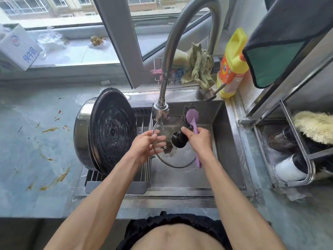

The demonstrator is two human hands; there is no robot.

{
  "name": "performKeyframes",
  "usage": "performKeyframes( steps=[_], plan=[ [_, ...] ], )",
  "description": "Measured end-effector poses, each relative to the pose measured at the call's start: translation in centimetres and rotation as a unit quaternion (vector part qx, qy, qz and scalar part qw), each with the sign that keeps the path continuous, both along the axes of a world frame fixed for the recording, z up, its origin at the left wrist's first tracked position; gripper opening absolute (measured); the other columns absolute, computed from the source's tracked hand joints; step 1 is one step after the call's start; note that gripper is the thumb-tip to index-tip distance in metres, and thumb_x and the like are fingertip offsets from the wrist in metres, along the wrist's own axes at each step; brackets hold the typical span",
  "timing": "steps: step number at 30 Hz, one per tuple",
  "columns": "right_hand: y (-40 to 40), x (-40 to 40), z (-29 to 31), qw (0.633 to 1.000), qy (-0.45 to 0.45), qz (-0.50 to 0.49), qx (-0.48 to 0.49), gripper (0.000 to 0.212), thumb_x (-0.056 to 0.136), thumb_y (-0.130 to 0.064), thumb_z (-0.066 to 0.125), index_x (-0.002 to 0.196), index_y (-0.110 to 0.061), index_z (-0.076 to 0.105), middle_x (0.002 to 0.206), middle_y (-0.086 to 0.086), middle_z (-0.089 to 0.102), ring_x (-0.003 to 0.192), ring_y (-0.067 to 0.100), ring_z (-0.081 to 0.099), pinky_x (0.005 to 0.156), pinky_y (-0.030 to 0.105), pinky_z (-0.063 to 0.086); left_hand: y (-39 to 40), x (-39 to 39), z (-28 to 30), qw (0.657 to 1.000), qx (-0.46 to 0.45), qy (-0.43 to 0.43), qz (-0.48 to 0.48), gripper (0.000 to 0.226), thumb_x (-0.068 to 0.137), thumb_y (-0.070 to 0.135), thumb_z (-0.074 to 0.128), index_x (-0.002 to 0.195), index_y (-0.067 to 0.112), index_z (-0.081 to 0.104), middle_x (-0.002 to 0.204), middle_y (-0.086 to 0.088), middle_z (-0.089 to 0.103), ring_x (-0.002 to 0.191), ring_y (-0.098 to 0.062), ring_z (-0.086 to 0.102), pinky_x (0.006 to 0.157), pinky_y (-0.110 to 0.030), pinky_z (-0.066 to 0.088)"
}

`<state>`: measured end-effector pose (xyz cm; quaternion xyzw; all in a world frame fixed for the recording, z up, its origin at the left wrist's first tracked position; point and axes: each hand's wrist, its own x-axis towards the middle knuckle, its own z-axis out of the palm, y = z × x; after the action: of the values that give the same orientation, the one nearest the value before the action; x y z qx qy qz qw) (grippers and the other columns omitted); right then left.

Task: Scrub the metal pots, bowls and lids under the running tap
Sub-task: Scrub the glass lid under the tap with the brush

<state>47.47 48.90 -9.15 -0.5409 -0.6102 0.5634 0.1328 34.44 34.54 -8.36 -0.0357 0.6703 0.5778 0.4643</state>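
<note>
Both hands are over the sink [232, 141]. Inside it, a glass lid [177, 157] is held at its rim by the left hand [146, 147]. A purple scrubber [192, 121] is gripped by the right hand [198, 139] under the tap [161, 110].

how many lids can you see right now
2. A glass lid with a black knob is in the sink, held by the left hand. A dark lid leans on the pot on the rack. Others may be hidden.

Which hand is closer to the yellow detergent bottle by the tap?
The right hand, gripping the purple scrubber over the sink, lies below and left of the yellow bottle. The left hand, holding the glass lid by its rim, is farther left.
</note>
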Motion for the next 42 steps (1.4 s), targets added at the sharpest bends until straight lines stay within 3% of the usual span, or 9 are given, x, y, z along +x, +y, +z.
performKeyframes(
  steps=[4, 10, 17, 22, 29, 31, 33, 35, 42],
  plan=[
    [2.0, 1.2, 0.4, 1.000, -0.006, -0.018, -0.016, 0.027, 0.088, -0.037, 0.067, 0.069, -0.018, 0.064, 0.083, 0.002, 0.075, 0.068, 0.016, 0.061, 0.066, 0.029, 0.043, -0.1, 1.0, -1.5, 0.994, 0.006, -0.061, 0.096, 0.019, 0.109, 0.007, 0.041, 0.105, 0.014, 0.058, 0.077, -0.003, 0.078, 0.065, -0.016, 0.074, 0.058, -0.028, 0.060],
    [3.4, 4.1, 0.5, 0.998, -0.023, -0.055, -0.018, 0.020, 0.091, -0.023, 0.064, 0.079, -0.007, 0.067, 0.082, 0.008, 0.072, 0.051, 0.013, 0.045, 0.050, 0.027, 0.034, 0.0, 1.4, -2.2, 0.978, 0.047, -0.106, 0.175, 0.021, 0.111, 0.011, 0.036, 0.109, 0.014, 0.056, 0.070, -0.004, 0.076, 0.058, -0.016, 0.074, 0.054, -0.025, 0.061],
    [3.1, 5.0, 0.0, 0.998, -0.040, -0.024, -0.032, 0.023, 0.092, -0.023, 0.060, 0.071, -0.013, 0.062, 0.076, 0.006, 0.072, 0.043, 0.013, 0.039, 0.046, 0.026, 0.032, -0.1, 2.0, -1.3, 0.985, 0.049, -0.082, 0.144, 0.021, 0.110, 0.011, 0.039, 0.105, 0.016, 0.059, 0.088, -0.009, 0.074, 0.064, -0.017, 0.074, 0.062, -0.029, 0.061],
    [3.0, 5.3, -0.2, 0.998, -0.062, 0.013, -0.020, 0.029, 0.091, -0.023, 0.060, 0.067, -0.008, 0.054, 0.059, 0.007, 0.051, 0.045, 0.019, 0.038, 0.046, 0.025, 0.029, -0.8, 1.8, -0.7, 0.993, 0.053, -0.017, 0.102, 0.024, 0.111, 0.014, 0.040, 0.105, 0.018, 0.063, 0.086, -0.003, 0.076, 0.069, -0.014, 0.075, 0.063, -0.025, 0.059],
    [3.3, 5.4, -0.7, 0.996, -0.083, 0.038, 0.018, 0.038, 0.097, -0.033, 0.053, 0.070, -0.007, 0.056, 0.068, 0.013, 0.058, 0.047, 0.021, 0.044, 0.043, 0.023, 0.033, -0.7, 1.2, 0.7, 0.992, 0.046, 0.033, 0.116, 0.021, 0.110, 0.022, 0.045, 0.107, 0.019, 0.065, 0.083, 0.001, 0.078, 0.066, -0.009, 0.072, 0.057, -0.021, 0.056],
    [3.7, 5.4, -0.6, 0.986, -0.137, 0.076, 0.063, 0.051, 0.100, -0.046, 0.044, 0.074, -0.006, 0.061, 0.075, 0.015, 0.067, 0.054, 0.025, 0.057, 0.053, 0.026, 0.044, -0.3, 1.1, 1.2, 0.991, 0.041, 0.066, 0.106, 0.018, 0.108, 0.023, 0.050, 0.106, 0.017, 0.067, 0.084, -0.002, 0.078, 0.066, -0.010, 0.072, 0.058, -0.022, 0.057],
    [4.4, 5.4, -0.1, 0.957, -0.235, 0.120, 0.118, 0.057, 0.100, -0.054, 0.037, 0.096, -0.006, 0.067, 0.092, 0.017, 0.071, 0.080, 0.032, 0.067, 0.072, 0.034, 0.050, 0.4, 1.2, 1.7, 0.991, 0.040, 0.106, 0.067, 0.015, 0.104, 0.022, 0.058, 0.106, 0.013, 0.069, 0.088, -0.009, 0.078, 0.071, -0.016, 0.073, 0.063, -0.026, 0.059],
    [5.3, 5.0, 0.5, 0.935, -0.281, 0.147, 0.156, 0.057, 0.102, -0.051, 0.034, 0.117, -0.004, 0.063, 0.113, 0.022, 0.067, 0.105, 0.039, 0.062, 0.084, 0.039, 0.047, 1.2, 1.4, 2.2, 0.990, 0.034, 0.135, 0.030, 0.015, 0.101, 0.020, 0.063, 0.107, 0.008, 0.070, 0.090, -0.015, 0.078, 0.072, -0.021, 0.073, 0.065, -0.030, 0.060],
    [9.4, 0.1, 3.7, 0.927, -0.286, 0.183, 0.161, 0.045, 0.099, -0.031, 0.047, 0.131, 0.002, 0.048, 0.124, 0.022, 0.061, 0.113, 0.038, 0.060, 0.083, 0.041, 0.049, 2.8, 1.4, 2.4, 0.992, 0.041, 0.014, 0.120, 0.011, 0.101, 0.008, 0.058, 0.106, 0.004, 0.067, 0.085, -0.017, 0.074, 0.063, -0.020, 0.073, 0.053, -0.026, 0.059]
  ],
)
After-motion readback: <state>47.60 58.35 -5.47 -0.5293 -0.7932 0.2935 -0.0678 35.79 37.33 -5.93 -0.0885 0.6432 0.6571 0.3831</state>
